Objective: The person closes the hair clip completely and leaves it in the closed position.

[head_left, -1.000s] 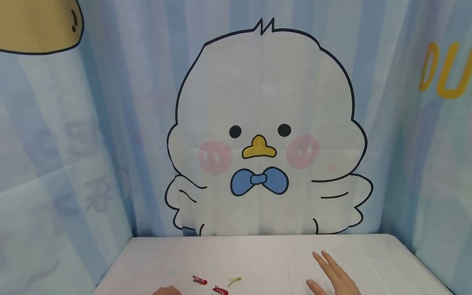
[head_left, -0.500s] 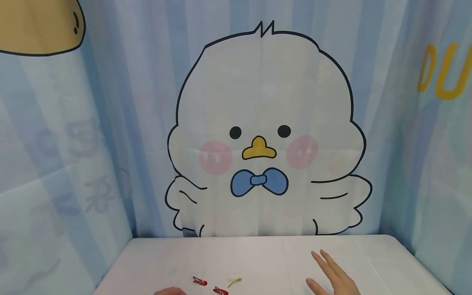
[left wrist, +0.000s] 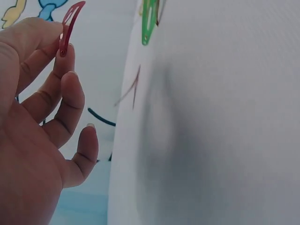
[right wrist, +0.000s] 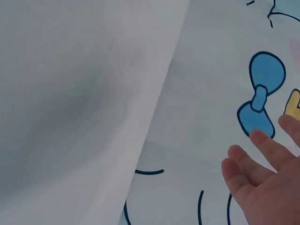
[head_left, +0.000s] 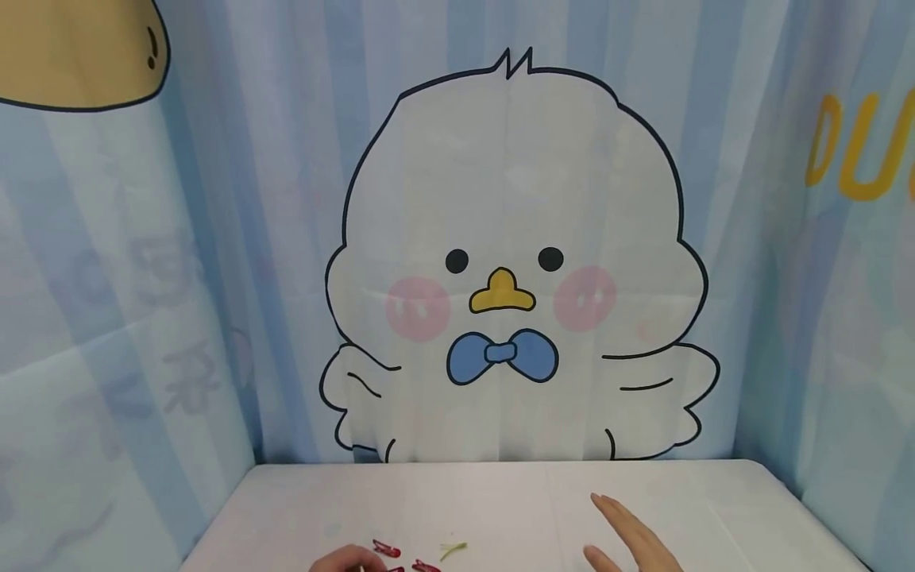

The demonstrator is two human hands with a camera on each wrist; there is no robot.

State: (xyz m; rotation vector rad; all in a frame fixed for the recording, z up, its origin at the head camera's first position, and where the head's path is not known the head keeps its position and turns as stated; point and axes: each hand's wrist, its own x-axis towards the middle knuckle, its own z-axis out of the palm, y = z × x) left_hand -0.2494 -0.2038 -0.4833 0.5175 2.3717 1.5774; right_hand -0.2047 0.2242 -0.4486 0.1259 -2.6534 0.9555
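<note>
1. Red, thin and probably coated metal, one snap clip [left wrist: 71, 28] is pinched between the fingertips of your left hand [left wrist: 44, 110], held above the table, its upper part standing free of your grip
2. Your right hand [head_left: 635, 540] is relaxed, fingers extended or gently bent, grasping nothing that shows, well apart to the right of your left hand
3. Expect that clip to be very light, stiff yet springy, and smooth enough to twist under a loose pinch; it seems hard to break, though squeezing too firmly might flex its frame
4. As a judgement, the surest hold is across both long edges, fingertips flat, with one end left free
5. Another red clip [head_left: 387, 549] lies just right of your left fingers, a second red clip [head_left: 426, 566] further right, and a slim greenish piece [head_left: 453, 549] beyond that, slightly forward
6. White table [head_left: 529, 500] runs forward of both hands to a straight far edge, where a patterned curtain [head_left: 500, 175] hangs; the widest room for moving appears to lie between the greenish piece and your right hand
</note>
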